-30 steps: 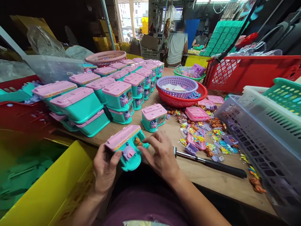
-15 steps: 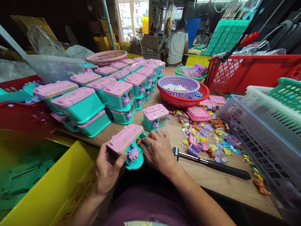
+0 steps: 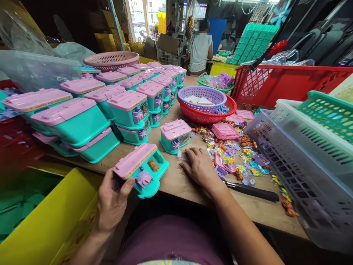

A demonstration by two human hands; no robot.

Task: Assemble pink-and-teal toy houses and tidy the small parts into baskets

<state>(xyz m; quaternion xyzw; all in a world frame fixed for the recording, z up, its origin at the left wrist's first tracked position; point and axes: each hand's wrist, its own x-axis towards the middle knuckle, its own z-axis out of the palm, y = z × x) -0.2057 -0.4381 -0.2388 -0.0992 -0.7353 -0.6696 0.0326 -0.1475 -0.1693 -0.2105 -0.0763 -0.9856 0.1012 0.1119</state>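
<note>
My left hand (image 3: 111, 200) grips a teal toy pet house (image 3: 149, 186) with a pink lid, tilted above the table's front edge. A brown animal figure (image 3: 153, 165) shows inside its front opening, beside a purple and pink knob piece (image 3: 144, 179). My right hand (image 3: 200, 167) rests on the table, palm down with fingers apart; what lies under the palm is hidden. Close to its fingertips lies a small clear plastic piece (image 3: 180, 154). Just behind that stands another closed toy pet house (image 3: 175, 136).
Stacked teal and pink houses (image 3: 128, 101) fill the left. A black-handled tool (image 3: 252, 191) lies right, by loose bagged parts and pink trays (image 3: 225, 131). Behind are a purple basket (image 3: 204, 99) in a red one (image 3: 204, 116). Clear crates (image 3: 298, 162) border the right. A person (image 3: 200, 53) stands behind.
My right hand has left the toy house and moved right, down onto the table. The brown figure is now uncovered in the opening. The view has shifted slightly to the right.
</note>
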